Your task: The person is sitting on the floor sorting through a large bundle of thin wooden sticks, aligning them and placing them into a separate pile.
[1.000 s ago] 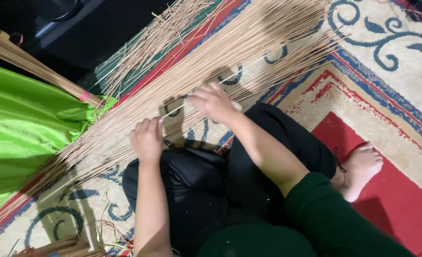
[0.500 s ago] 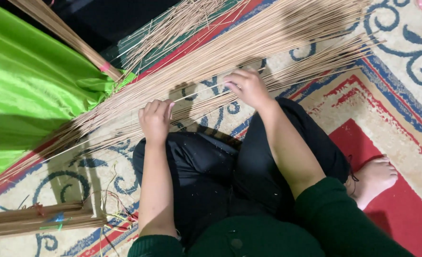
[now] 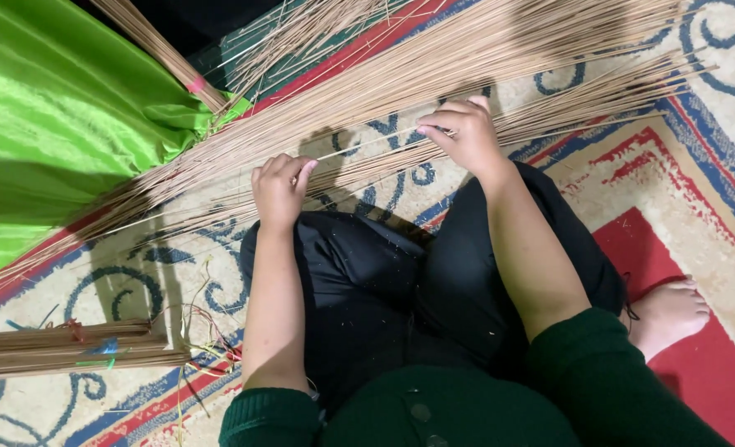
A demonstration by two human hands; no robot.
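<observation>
Stick ends [image 3: 483, 50] beyond frame edges

Two hands are showing, the left hand [image 3: 278, 189] and the right hand [image 3: 460, 132]. One bare foot [image 3: 669, 313] is resting on one patterned carpet [image 3: 698, 174]. One green cloth [image 3: 61, 124] is lying there. Two tied stick bundles [image 3: 69, 349] are showing, while the loose sticks [image 3: 400, 79] are lying too many to count.

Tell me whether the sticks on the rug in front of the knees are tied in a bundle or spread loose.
Spread loose. The thin sticks fan out across the patterned rug, no tie visible around them, unlike the bound bundle at lower left.
</observation>
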